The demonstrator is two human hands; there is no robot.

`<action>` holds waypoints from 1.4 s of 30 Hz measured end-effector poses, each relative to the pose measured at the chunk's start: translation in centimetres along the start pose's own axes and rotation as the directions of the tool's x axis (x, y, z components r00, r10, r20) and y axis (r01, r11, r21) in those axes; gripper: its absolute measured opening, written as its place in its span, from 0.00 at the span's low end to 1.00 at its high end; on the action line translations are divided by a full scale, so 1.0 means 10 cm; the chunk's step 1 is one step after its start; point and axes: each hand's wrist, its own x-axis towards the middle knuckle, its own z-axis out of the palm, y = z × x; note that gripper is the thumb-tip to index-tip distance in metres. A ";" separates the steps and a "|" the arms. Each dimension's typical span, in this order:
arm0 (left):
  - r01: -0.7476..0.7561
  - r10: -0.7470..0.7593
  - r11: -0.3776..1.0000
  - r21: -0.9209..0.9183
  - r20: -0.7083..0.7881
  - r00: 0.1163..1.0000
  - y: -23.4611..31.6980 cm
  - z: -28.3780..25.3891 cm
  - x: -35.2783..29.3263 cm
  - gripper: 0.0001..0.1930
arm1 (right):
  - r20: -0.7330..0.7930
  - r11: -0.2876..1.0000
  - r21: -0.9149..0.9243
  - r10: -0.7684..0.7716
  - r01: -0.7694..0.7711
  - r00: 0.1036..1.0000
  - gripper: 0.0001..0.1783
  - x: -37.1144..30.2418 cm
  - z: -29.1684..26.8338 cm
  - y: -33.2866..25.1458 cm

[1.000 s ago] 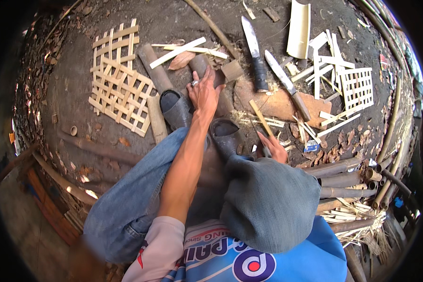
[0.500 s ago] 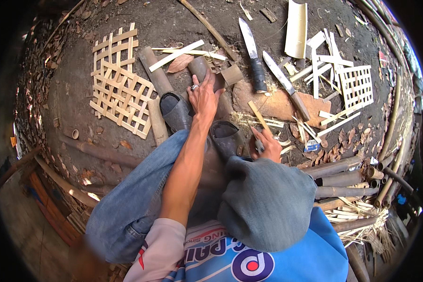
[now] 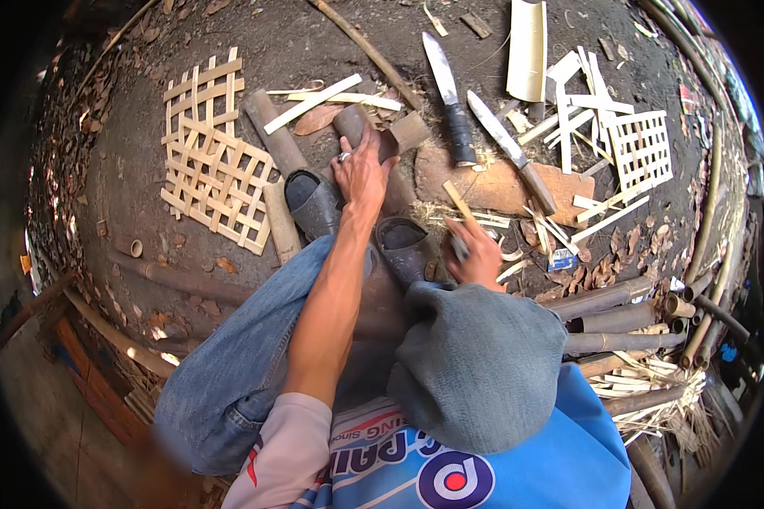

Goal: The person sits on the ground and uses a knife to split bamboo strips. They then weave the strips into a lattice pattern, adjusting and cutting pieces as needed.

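Note:
My left hand (image 3: 363, 174), a ring on one finger, lies with fingers stretched over a short dark bamboo tube (image 3: 349, 121). A bamboo piece (image 3: 410, 133) sits beside its fingertips. My right hand (image 3: 477, 257) is closed around a small grey object (image 3: 460, 248) by my right knee, mostly hidden by the fingers. A flat pale bamboo strip (image 3: 457, 200) sticks out just beyond these fingers; I cannot tell whether it is held. Two long knives lie on the ground ahead, one with a black-wrapped handle (image 3: 459, 136), the other with a wooden handle (image 3: 536, 188).
A woven bamboo lattice (image 3: 221, 182) lies at left, another (image 3: 643, 151) at right among loose strips. A flat brown slab (image 3: 437, 174) lies under the knife handles. A split bamboo half (image 3: 527, 51) is at the back. Bamboo poles (image 3: 615, 318) are stacked at right.
My right hand has moved slightly forward and left. The left hand's fingers have drawn closer together on the bamboo tube. The whole view has shifted a little.

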 end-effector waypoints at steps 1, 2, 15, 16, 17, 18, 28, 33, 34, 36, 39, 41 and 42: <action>-0.035 0.035 0.999 0.002 0.002 0.999 0.15 0.01 0.01 0.42 | -0.016 1.000 -0.016 0.017 -0.018 1.000 0.27 0.25 0.02 -0.06; -0.038 0.038 0.999 0.032 -0.013 0.999 0.16 -0.07 0.00 0.41 | -0.004 1.000 0.007 0.025 -0.025 1.000 0.28 0.42 0.08 -0.07; -0.063 0.055 0.992 0.109 0.072 0.996 0.22 -0.09 0.14 0.40 | 0.017 0.997 0.050 0.061 -0.061 0.998 0.24 0.37 -0.06 -0.04; -0.042 0.033 0.990 0.137 0.070 0.997 0.16 -0.11 0.12 0.40 | 0.030 0.996 0.072 0.042 -0.044 0.999 0.23 0.49 0.03 -0.08; -0.056 0.046 0.991 0.123 0.087 0.995 0.15 -0.11 0.10 0.40 | 0.044 0.996 0.068 0.059 -0.061 0.997 0.23 0.48 0.02 -0.09; -0.070 0.058 0.992 0.109 0.105 0.993 0.14 -0.12 0.08 0.40 | 0.058 0.995 0.063 0.075 -0.079 0.995 0.22 0.45 -0.01 -0.11; -0.097 0.081 0.983 0.154 0.108 0.991 0.19 -0.01 0.02 0.42 | -0.191 0.979 0.199 -0.004 0.042 0.982 0.24 0.32 0.40 0.03; -0.118 0.097 0.977 0.180 0.120 0.988 0.23 -0.02 0.05 0.41 | -0.156 0.973 0.233 0.032 0.005 0.987 0.31 0.41 0.29 -0.09; -0.123 0.101 0.980 0.159 0.139 0.985 0.25 -0.09 0.05 0.40 | -0.135 0.968 0.251 0.058 -0.022 0.989 0.32 0.47 0.14 -0.20; -0.133 0.118 0.986 0.099 0.142 0.983 0.23 -0.15 0.06 0.40 | -0.035 0.984 0.155 0.095 -0.088 0.995 0.33 0.57 -0.08 -0.35; -0.108 0.098 0.993 0.047 0.176 0.980 0.21 -0.25 0.10 0.39 | -0.063 0.978 0.190 0.100 -0.086 0.993 0.33 0.63 -0.15 -0.46; -0.087 0.086 0.996 -0.001 0.213 0.973 0.22 -0.28 0.14 0.37 | -0.170 0.962 0.273 0.066 -0.018 0.983 0.32 0.64 -0.09 -0.43; -0.092 0.094 0.996 -0.016 0.204 0.975 0.19 -0.26 0.16 0.35 | -0.150 0.962 0.270 0.065 -0.023 0.987 0.33 0.63 -0.06 -0.41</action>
